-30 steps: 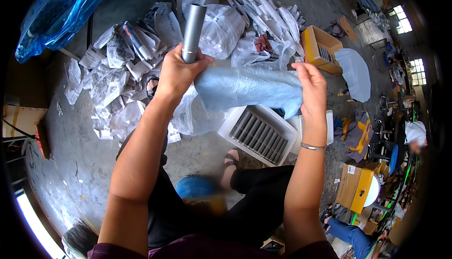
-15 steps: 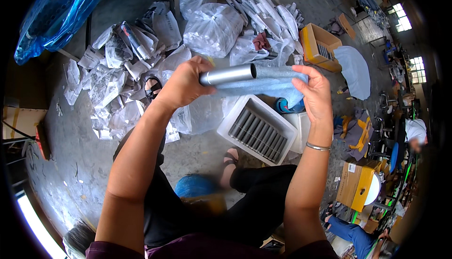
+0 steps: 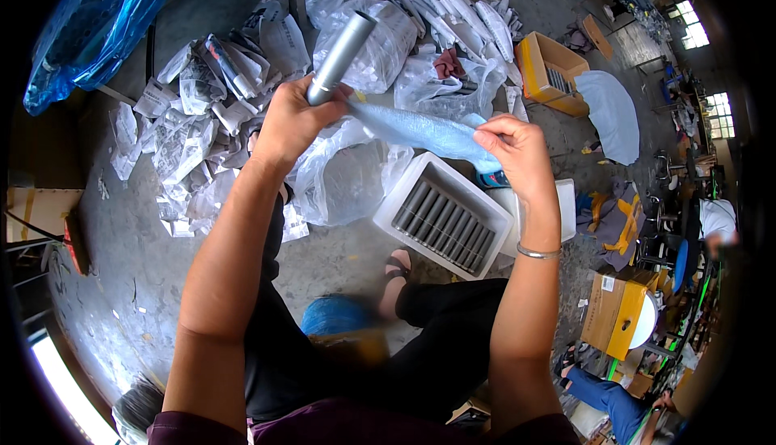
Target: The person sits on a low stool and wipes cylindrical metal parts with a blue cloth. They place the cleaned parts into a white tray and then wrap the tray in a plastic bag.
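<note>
Swung upward, the silver tube [image 3: 343, 57] our left fingers [image 3: 330, 113] grip is still outside, left of the white tub [image 3: 404, 194] already holding grey tubes [image 3: 444, 225]; our right fingers [image 3: 492, 139] pinch blue cloth [image 3: 424, 133].

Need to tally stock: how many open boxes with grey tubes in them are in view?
2: a white box below the blue cloth in the picture, and a yellow-and-brown carton above and slightly right of the right hand. Others may be hidden.

Flr [image 3: 133, 283]: gry, scuffed | far R: 2 brt windows [image 3: 692, 25] | lwr L: wht lt strip [image 3: 66, 384]
</note>
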`<state>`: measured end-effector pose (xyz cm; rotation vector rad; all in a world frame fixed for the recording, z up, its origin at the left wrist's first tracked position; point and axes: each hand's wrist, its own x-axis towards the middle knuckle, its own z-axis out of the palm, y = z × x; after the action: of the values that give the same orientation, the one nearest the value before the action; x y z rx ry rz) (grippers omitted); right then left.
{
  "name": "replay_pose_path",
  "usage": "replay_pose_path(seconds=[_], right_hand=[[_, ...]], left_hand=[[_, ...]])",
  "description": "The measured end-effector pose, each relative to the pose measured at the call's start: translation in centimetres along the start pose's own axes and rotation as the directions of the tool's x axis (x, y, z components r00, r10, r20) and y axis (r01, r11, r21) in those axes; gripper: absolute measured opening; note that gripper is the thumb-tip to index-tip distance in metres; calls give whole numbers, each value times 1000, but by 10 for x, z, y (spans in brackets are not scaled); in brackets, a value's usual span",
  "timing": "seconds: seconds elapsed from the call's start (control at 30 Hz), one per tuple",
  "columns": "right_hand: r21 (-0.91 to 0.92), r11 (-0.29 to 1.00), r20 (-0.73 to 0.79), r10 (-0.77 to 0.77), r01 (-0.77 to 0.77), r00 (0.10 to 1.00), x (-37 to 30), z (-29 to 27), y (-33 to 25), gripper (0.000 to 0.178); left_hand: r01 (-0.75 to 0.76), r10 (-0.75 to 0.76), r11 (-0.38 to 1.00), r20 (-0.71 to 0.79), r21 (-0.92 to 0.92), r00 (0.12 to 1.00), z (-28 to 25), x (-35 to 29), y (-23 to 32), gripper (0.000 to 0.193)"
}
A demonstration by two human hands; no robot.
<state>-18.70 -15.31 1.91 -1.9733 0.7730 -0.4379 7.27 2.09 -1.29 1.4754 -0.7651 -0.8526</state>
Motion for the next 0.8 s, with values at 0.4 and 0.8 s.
replay_pose_path(seconds=[0.4,0.8], right_hand=[[-111,975,-79,-201,192,976,0,-2,5,21],[658,738,-4,202,-149,979,-2,11,-25,23]], left_hand=[[88,-85,990,-38,111,996,-5,-1,5,18],[90,-69,990,-179,111,981,2,5,-10,11]])
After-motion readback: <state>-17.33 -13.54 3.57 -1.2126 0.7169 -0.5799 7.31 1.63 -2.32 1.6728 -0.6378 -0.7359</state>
